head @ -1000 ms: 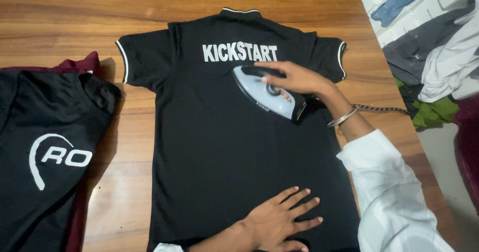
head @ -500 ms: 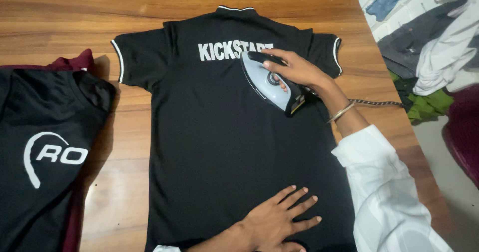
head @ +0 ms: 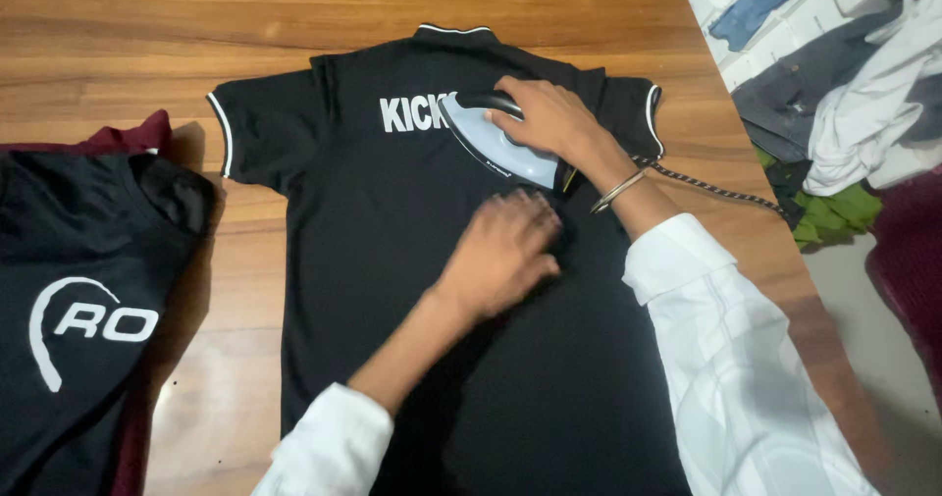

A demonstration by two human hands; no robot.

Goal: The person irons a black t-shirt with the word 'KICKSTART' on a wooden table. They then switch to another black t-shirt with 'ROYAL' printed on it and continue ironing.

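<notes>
Black polo shirt [head: 392, 261] lies spread flat, back side up, on the wooden counter [head: 147, 45], and the pale-blue iron [head: 496, 148] sits on its upper back, right over the white lettering. Right hand [head: 545, 118] has its grip closed around the iron's dark handle, bangle at the wrist. Left hand [head: 505, 251] lies palm-down on the cloth just below the iron, fingers loose, gripping nothing. Braided cord [head: 711, 187] trails off to the right. Another black shirt [head: 88, 290] rests at the left over maroon fabric [head: 123, 135]; a heap of clothes [head: 834, 113] sits beyond the counter's right edge.
</notes>
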